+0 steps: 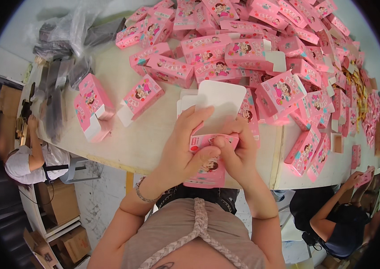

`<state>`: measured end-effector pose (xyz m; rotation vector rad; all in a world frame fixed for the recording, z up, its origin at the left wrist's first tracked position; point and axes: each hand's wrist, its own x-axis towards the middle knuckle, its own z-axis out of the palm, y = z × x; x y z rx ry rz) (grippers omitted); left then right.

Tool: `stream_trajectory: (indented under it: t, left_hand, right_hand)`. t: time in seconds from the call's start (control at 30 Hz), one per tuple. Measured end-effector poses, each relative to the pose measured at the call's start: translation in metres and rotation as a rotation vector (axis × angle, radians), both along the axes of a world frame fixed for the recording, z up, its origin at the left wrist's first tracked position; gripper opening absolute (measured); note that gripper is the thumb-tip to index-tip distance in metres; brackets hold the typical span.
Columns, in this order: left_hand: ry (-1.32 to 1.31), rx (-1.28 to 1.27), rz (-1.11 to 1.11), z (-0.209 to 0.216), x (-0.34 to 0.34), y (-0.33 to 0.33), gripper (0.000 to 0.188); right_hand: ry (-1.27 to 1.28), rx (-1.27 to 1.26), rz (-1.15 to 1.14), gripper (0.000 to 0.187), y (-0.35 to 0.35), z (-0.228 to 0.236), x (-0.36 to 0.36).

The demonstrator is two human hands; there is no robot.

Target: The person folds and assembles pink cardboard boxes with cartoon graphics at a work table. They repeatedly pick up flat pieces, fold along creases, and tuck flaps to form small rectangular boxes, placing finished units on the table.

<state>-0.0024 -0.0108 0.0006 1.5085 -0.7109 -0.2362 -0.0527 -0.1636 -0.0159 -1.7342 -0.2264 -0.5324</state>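
A pink cardboard carton point(208, 167) with a cartoon print is in both hands at the table's near edge. Its large white flap point(221, 97) stands up, away from me. Along the carton's left side my left hand point(182, 145) is closed, its thumb lying across the printed face. My right hand point(238, 150) grips the right side, thumb pressed near the top edge and fingers bent behind. More white flaps point(187, 102) show just beyond my left fingers; what they belong to is partly hidden. A printed pink box point(249, 114) lies just beyond my right hand.
A large heap of pink boxes point(225, 40) covers the table's far and right side. Several boxes point(95, 105) with open white flaps lie at left, near dark plastic-wrapped items point(57, 78). Gold and pink packets point(361, 96) lie far right. One co-worker point(28, 157) sits left, another point(342, 219) right.
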Motion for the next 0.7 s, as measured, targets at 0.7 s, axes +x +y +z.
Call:
stream_trajectory:
  t: [0.7]
  left_hand:
    - [0.034,-0.213,-0.035,-0.001,-0.001,0.017,0.056]
  right_hand:
    - [0.296,0.181,0.194,0.022,-0.012,0.052,-0.007]
